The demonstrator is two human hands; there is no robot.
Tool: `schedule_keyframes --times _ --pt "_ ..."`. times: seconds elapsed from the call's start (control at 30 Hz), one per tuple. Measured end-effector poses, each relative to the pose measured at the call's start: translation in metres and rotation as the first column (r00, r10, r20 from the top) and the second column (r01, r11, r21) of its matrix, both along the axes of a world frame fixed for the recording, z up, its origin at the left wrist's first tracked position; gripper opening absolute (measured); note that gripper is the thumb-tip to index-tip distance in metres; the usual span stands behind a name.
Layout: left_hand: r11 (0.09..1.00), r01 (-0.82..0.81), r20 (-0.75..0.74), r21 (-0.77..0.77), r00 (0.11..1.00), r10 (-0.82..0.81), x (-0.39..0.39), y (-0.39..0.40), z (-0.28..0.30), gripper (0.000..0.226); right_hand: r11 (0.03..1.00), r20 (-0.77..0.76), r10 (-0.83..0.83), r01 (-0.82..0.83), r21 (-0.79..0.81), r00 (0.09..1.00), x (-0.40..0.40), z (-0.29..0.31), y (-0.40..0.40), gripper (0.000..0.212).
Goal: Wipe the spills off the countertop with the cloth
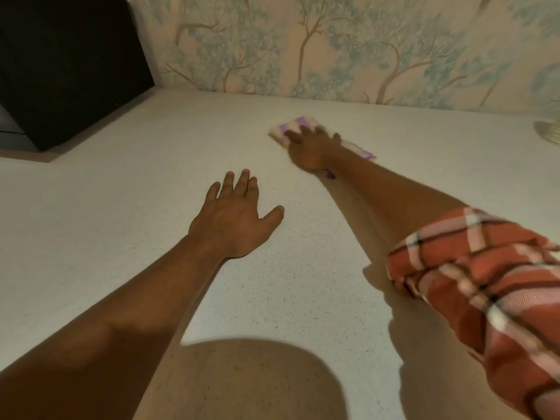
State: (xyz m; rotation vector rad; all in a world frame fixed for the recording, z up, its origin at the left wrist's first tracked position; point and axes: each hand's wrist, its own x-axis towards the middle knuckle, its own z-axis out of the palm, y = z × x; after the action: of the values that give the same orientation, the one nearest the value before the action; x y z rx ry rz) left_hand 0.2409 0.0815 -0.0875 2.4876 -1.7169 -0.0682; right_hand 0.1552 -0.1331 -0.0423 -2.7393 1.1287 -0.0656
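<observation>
A purple-and-cream striped cloth (292, 128) lies on the pale speckled countertop (151, 177), far from me and close to the wall. My right hand (312, 147) presses flat on top of the cloth with its fingers spread, hiding the cloth's middle; the hand is motion-blurred. My left hand (238, 215) rests palm down on the bare counter, nearer to me and left of the cloth, fingers apart, holding nothing. I can make out no spill on the surface.
A large black box-like appliance (66, 65) stands at the back left corner. Wallpaper with a tree pattern (333, 47) runs along the counter's far edge. A pale ribbed object (548, 131) shows at the right edge. My head casts a shadow at the near edge.
</observation>
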Motion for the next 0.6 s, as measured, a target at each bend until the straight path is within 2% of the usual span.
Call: schedule_keyframes --times 0.1,0.17,0.23,0.3,0.4,0.5,0.6 --pt "1.000 -0.005 0.001 0.007 1.000 0.005 -0.002 0.000 0.002 0.093 0.962 -0.068 0.204 -0.213 -0.168 0.977 -0.013 -0.022 0.023 0.053" --pt "1.000 -0.006 -0.005 0.010 1.000 0.006 -0.002 0.000 0.002 0.093 0.938 -0.075 0.244 -0.255 -0.236 0.967 -0.045 -0.029 0.017 0.055" --pt "1.000 -0.001 -0.020 0.015 1.000 0.001 -0.001 0.001 0.002 0.093 0.967 -0.056 0.147 -0.155 -0.202 0.988 -0.073 -0.030 0.000 0.057" --pt "1.000 0.005 -0.029 0.018 1.000 -0.004 -0.001 0.002 0.002 0.093 0.991 -0.075 -0.030 0.021 -0.129 0.997 -0.086 -0.026 -0.025 0.055" --pt "1.000 0.004 -0.035 0.013 0.999 -0.004 -0.003 0.002 0.002 0.092 0.980 -0.059 -0.193 0.190 -0.057 0.979 -0.072 -0.018 -0.049 0.060" --pt "1.000 0.008 -0.041 0.012 0.999 -0.007 -0.002 0.002 0.002 0.092 0.985 -0.034 -0.175 0.175 -0.014 0.984 -0.027 -0.024 -0.049 0.067" --pt "1.000 0.008 -0.034 -0.006 0.999 -0.008 -0.002 0.002 0.002 0.093 0.997 -0.037 -0.076 0.075 -0.018 0.996 0.031 -0.022 -0.029 0.064"
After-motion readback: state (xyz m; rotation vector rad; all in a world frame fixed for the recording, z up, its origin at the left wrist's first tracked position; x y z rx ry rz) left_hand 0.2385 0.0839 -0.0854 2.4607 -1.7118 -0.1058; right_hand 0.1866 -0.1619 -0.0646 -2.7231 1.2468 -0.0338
